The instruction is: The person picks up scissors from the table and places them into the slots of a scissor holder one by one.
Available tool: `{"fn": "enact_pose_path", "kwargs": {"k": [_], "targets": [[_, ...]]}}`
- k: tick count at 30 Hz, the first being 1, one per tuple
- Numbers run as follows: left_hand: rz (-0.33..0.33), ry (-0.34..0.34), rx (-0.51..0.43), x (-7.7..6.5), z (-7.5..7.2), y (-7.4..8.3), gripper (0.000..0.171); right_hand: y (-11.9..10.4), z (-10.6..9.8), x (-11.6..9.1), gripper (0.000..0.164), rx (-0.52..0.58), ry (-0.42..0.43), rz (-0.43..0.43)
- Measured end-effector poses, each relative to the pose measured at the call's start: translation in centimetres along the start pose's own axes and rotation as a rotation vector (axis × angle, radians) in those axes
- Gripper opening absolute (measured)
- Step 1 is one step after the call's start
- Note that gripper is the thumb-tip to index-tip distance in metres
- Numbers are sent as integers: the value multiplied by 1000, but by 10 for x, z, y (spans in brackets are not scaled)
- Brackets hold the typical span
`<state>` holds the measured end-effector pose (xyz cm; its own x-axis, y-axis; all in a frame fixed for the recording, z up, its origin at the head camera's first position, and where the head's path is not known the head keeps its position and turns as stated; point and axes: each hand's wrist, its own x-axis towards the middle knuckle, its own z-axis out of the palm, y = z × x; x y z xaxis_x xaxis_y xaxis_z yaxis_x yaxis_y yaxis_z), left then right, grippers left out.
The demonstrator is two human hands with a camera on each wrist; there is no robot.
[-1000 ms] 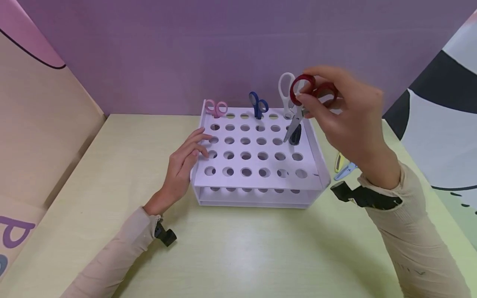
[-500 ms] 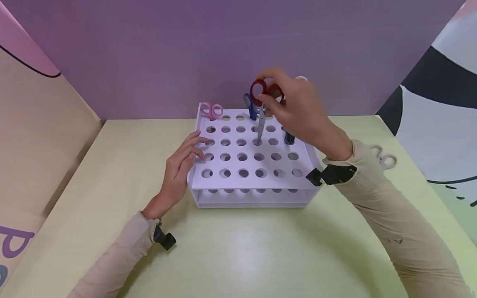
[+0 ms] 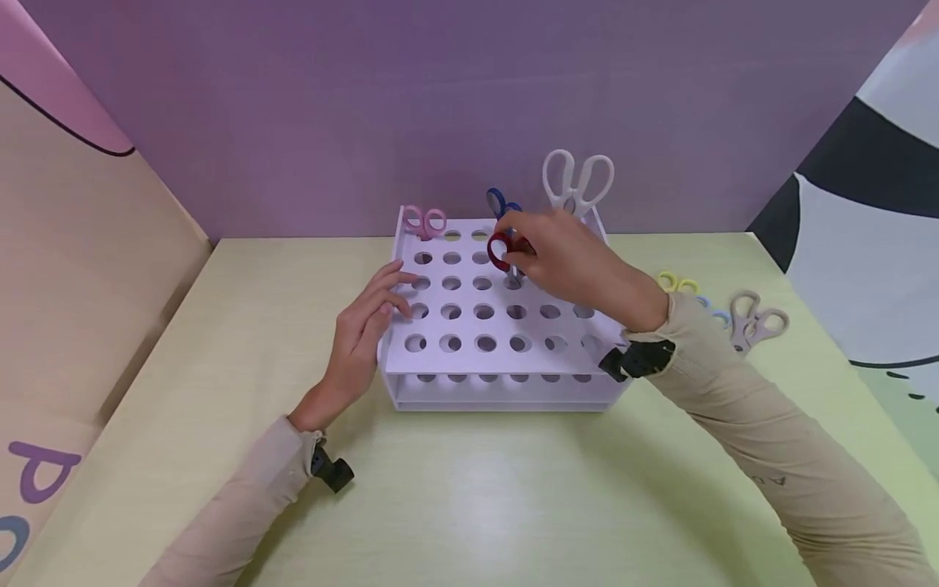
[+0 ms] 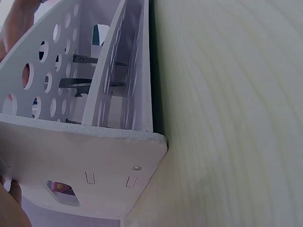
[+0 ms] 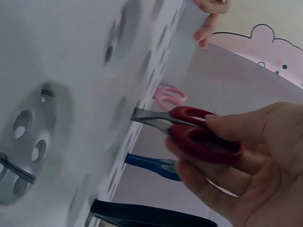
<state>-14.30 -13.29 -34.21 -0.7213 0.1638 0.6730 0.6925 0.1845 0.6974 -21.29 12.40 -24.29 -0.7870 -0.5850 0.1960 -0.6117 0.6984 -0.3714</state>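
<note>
My right hand [image 3: 568,257] pinches the handles of a pair of red scissors [image 3: 499,251]. Their blades point down into a hole in the third row from the back of a white rack [image 3: 469,359]. In the right wrist view, the thumb and fingers hold the red loops [image 5: 208,142]. My left hand [image 3: 359,342] rests at the rack's left edge, fingers lying over the top. Pink scissors [image 3: 424,222], blue scissors [image 3: 499,201] and white scissors [image 3: 575,183] stand in the back row. A black handle [image 5: 151,215] rises from the rack close by, hidden by my right hand in the head view.
Right of the rack, yellow scissors [image 3: 676,282], partly covered light blue scissors [image 3: 721,316] and greyish scissors [image 3: 756,322] lie on the table [image 3: 469,489]. A purple panel [image 3: 330,122] stands behind the rack. Blades [image 4: 78,84] show below its top board in the left wrist view.
My right hand has moved left and down with the red scissors, from above the rack's right side until the blades entered a hole. The left hand stays at the rack's edge.
</note>
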Motion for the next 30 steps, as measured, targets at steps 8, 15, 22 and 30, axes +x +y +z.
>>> {"fn": "enact_pose_path", "kwargs": {"k": [8, 15, 22, 30], "targets": [[-1, 6, 5, -1, 0, -3, 25, -1, 2, 0, 27, -25, -26, 64], [15, 3, -4, 0, -1, 0, 26, 0, -1, -2, 24, -7, -40, 75], [12, 0, 4, 0, -3, -1, 26, 1, 1, 1, 27, -11, -33, 68], [4, 14, 16, -3, -5, 0, 25, -1, 5, 6, 27, 1, -37, 45]]}}
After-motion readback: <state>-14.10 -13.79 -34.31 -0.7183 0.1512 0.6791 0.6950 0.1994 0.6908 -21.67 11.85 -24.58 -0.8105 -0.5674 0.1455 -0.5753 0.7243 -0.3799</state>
